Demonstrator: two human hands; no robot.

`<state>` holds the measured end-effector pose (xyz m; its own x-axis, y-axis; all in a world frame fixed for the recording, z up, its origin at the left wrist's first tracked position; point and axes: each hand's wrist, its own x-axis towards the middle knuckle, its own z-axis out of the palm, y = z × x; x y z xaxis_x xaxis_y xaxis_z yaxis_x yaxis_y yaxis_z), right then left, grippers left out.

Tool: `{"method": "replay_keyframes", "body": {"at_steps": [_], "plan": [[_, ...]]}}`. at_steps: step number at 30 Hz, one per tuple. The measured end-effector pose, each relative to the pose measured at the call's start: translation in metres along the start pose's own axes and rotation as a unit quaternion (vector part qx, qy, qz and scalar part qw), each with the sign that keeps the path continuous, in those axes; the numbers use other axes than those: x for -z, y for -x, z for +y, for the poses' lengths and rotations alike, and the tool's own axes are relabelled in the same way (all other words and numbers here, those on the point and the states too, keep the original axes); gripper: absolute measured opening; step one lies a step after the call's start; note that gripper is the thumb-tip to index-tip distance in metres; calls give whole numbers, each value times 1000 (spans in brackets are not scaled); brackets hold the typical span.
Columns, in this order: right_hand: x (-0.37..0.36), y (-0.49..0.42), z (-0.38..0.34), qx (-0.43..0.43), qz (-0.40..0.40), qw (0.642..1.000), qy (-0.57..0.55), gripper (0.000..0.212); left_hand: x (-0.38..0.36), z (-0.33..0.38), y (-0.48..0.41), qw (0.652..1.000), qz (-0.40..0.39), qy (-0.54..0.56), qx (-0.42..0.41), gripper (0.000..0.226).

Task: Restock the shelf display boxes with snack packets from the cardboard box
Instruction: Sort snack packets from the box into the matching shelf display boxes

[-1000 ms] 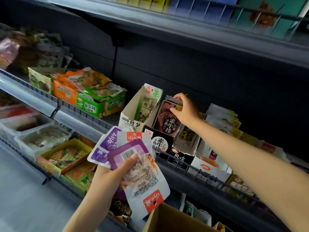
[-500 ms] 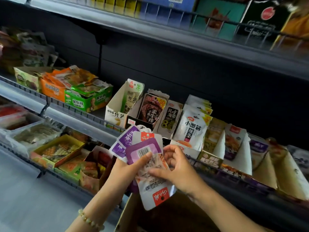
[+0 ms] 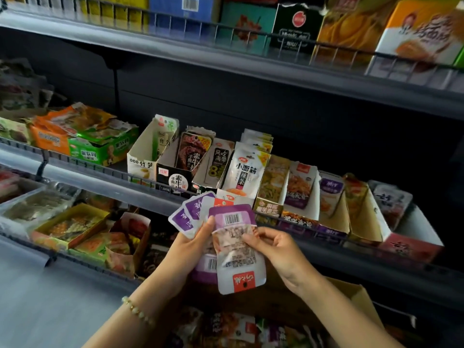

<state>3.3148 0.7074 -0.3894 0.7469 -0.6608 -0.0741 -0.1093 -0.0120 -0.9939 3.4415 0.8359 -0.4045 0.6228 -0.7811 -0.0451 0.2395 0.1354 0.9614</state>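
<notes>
A: Head view: where are the snack packets (image 3: 198, 212)?
B: Fanned in the left hand (image 3: 187, 247), fingers clamped on them, above the cardboard box (image 3: 359, 295).
A: The right hand (image 3: 281, 249)?
B: Its fingers pinch the front packet (image 3: 238, 262), below the display boxes (image 3: 173, 169).

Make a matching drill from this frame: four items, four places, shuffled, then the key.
Items
1. green cardboard display box
2. open brown cardboard box
3. pale bead bracelet
4. white plastic packet with purple top and barcode

Places
A. on the wrist of the left hand
B. on the middle shelf, next to an orange box
C. pinched by the right hand
D. below both hands, with loose packets inside

Pairs: 1-B; 2-D; 3-A; 4-C
</notes>
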Motion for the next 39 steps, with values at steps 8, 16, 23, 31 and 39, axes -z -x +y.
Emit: {"method": "replay_keyframes", "body": {"at_steps": [8, 16, 23, 31, 39], "plan": [[40, 17, -3, 26, 112, 993, -27, 11, -34, -18, 0, 997, 58, 43, 26, 26], [68, 17, -17, 56, -9, 984, 170, 14, -52, -19, 0, 997, 23, 46, 55, 29], [72, 18, -23, 102, -135, 924, 342, 30, -51, -13, 15, 979, -139, -108, 105, 19], [70, 25, 10, -13, 64, 998, -9, 60, -61, -25, 11, 998, 33, 40, 27, 19], [64, 32, 38, -103, 19, 975, -197, 37, -81, -43, 20, 998, 14, 18, 57, 33]]}}
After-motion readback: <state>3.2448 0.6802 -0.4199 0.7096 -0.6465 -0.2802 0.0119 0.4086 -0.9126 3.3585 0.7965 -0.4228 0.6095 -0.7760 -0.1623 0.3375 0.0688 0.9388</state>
